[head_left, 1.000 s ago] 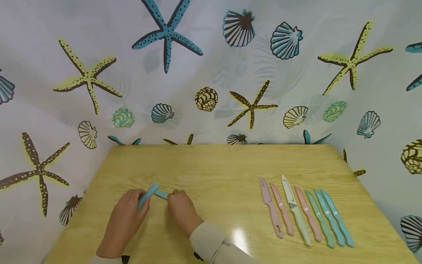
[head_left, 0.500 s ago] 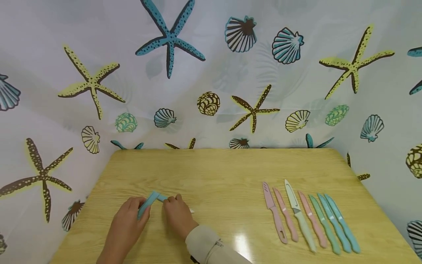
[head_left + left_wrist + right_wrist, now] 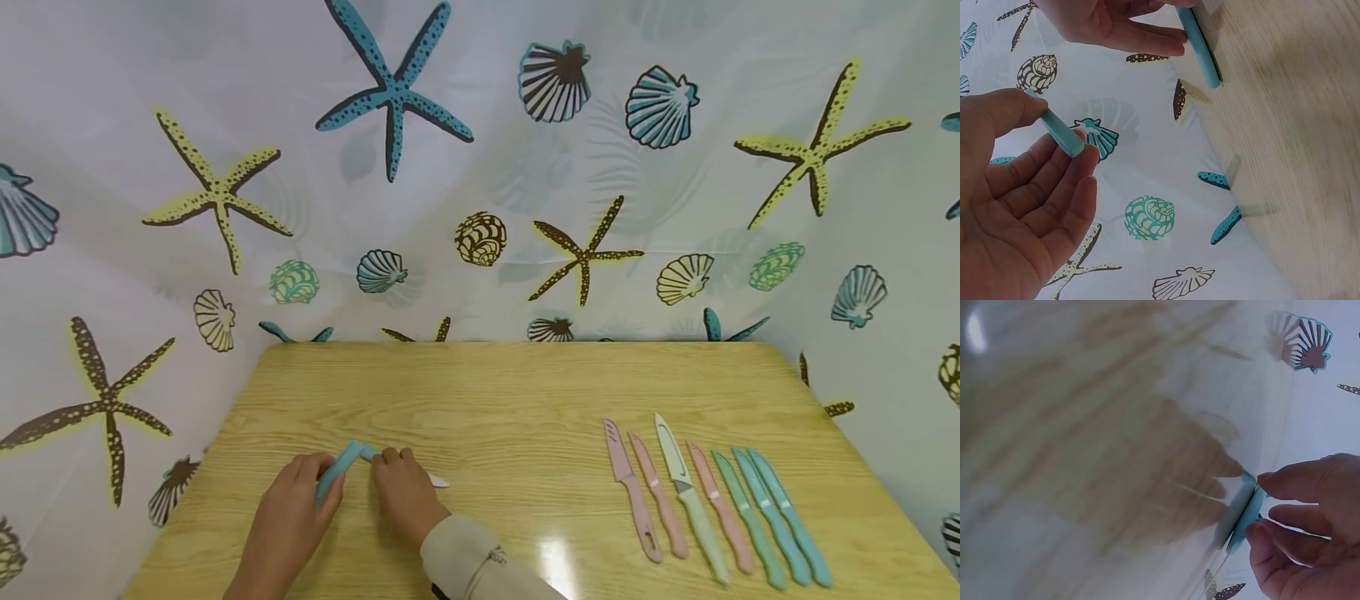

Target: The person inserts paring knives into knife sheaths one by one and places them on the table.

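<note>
On the left part of the table, my left hand [image 3: 288,512] pinches a light blue knife sheath [image 3: 335,475] between thumb and fingers. In the left wrist view the same sheath [image 3: 1063,133] slants across the fingers, its near end free. My right hand [image 3: 407,492] grips a small knife [image 3: 367,452] by its light blue handle, low at the tabletop. Its pale blade [image 3: 438,482] sticks out beyond the right side of that hand. The right wrist view has the thumb and fingers on the handle [image 3: 1249,515], beside its reflection. Sheath and handle end lie close together; whether they touch I cannot tell.
Several knives lie side by side on the right of the wooden table [image 3: 510,400]: a pink one [image 3: 633,492], a cream-handled one [image 3: 693,500], a green one [image 3: 750,521] and blue ones among them. A shell-and-starfish patterned cloth [image 3: 480,167] surrounds the table's back and sides.
The right hand has shifted slightly left along the knife, and the pale blade has come into sight beyond it. The left hand keeps its hold on the sheath. The head view has tilted slightly.
</note>
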Demonstrator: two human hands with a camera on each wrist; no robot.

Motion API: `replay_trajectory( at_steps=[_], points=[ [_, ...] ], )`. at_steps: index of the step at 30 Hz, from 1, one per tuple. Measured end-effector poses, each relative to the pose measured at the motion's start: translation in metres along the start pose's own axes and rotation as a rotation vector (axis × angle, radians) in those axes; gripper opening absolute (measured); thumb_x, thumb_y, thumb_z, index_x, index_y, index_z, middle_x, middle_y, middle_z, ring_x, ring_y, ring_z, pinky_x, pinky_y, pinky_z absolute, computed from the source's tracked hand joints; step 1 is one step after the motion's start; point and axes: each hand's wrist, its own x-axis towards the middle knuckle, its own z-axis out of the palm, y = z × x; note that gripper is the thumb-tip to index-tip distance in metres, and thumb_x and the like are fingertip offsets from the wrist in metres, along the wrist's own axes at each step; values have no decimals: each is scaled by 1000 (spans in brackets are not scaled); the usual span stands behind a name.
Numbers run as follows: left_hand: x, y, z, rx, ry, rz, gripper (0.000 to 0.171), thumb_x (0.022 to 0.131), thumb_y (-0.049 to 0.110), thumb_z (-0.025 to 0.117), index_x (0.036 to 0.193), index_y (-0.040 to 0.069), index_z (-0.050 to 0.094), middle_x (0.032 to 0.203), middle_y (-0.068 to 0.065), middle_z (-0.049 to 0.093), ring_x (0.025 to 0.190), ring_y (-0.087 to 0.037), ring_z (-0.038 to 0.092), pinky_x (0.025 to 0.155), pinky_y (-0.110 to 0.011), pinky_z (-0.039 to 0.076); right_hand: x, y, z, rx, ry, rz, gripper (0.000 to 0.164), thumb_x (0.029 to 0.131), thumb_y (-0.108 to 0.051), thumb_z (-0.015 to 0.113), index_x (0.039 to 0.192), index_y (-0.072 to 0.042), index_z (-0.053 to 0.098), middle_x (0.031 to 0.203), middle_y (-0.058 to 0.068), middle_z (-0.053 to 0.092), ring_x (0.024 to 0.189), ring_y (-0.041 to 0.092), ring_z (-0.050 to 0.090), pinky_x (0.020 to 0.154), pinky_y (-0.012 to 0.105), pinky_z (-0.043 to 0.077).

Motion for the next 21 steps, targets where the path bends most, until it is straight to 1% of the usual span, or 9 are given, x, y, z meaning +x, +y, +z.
replay_trajectory(
  at_steps=[2,5,8,11,15,18,21],
  points=[
    [0,0,1,10,21,13,24,79,6,77,97,-1,63,87,-11,63,72,-19,61,58,-34,53,-1,1,0,21,-4,8,28,85,-12,74,112,-8,66,107,3,63,92,15,60,76,16,52],
    [-1,0,2,18,39,12,24,78,6,78,96,-2,63,85,-11,63,71,-19,59,57,-35,52,-2,2,0,52,-18,20,27,84,-10,75,110,-7,66,105,4,62,88,14,61,73,15,52],
    [-3,0,3,20,31,-7,24,78,6,77,95,-2,63,84,-10,62,70,-19,58,56,-35,50,-5,3,0,59,-25,20,23,84,-9,75,106,-7,68,101,4,62,82,14,61,69,14,52],
    [-4,0,4,22,26,-10,23,78,6,77,95,-1,63,83,-9,61,68,-17,56,55,-35,49,-10,4,-3,57,-28,12,16,84,-9,74,100,-9,71,95,3,61,77,13,60,65,14,51],
    [-5,1,5,21,30,7,24,78,5,78,95,0,62,82,-7,60,68,-15,54,55,-33,49,-15,6,-8,108,-49,20,12,85,-14,73,96,-11,74,89,2,60,73,13,58,62,16,52],
    [-4,1,6,17,30,18,24,78,5,78,95,0,62,82,-6,60,68,-14,55,55,-33,49,-19,9,-10,140,-79,26,11,85,-16,73,95,-11,75,87,2,60,71,12,57,63,15,52],
    [-3,2,7,10,37,36,25,77,5,78,95,0,62,83,-7,61,70,-16,56,57,-35,50,-21,13,-11,103,-83,18,11,84,-18,75,92,-10,75,84,1,61,71,12,59,63,14,52]
  ],
)
